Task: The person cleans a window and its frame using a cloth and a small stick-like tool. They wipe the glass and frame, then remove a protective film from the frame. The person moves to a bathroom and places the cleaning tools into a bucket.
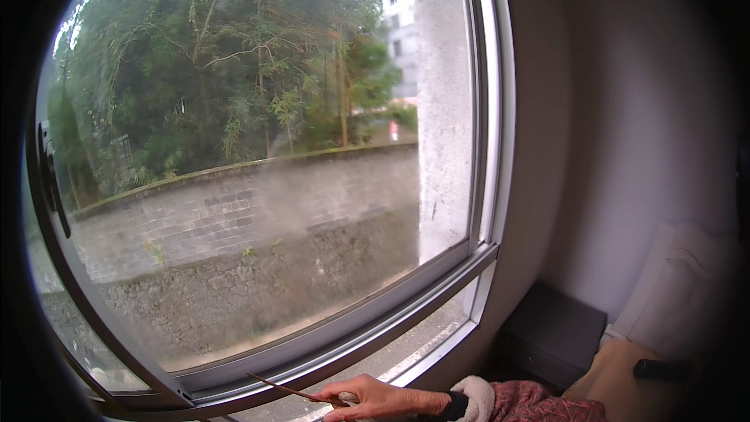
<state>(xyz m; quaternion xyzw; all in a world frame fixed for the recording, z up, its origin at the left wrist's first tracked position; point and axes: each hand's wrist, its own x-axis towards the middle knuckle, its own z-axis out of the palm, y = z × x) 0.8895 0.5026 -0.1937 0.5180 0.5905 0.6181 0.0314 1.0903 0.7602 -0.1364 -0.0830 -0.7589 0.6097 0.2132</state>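
Observation:
My right hand reaches in from the lower right, back of the hand upward, at the picture's bottom edge. Between its fingers it pinches a thin brown stick-like tool; what kind is unclear. The tool's tip points up and left, over the bottom rail of the aluminium sliding window; whether it touches cannot be told. A small pale rounded thing shows among the fingers, perhaps part of what the hand holds. A dark cuff, a fleece edge and a red patterned sleeve cover the arm. My left hand is out of view.
The large glass pane is closed, with a dark latch handle on its left stile. A lower pane lies beneath the rail. To the right stand a wall, a dark box-like thing and a pale padded piece over tan material.

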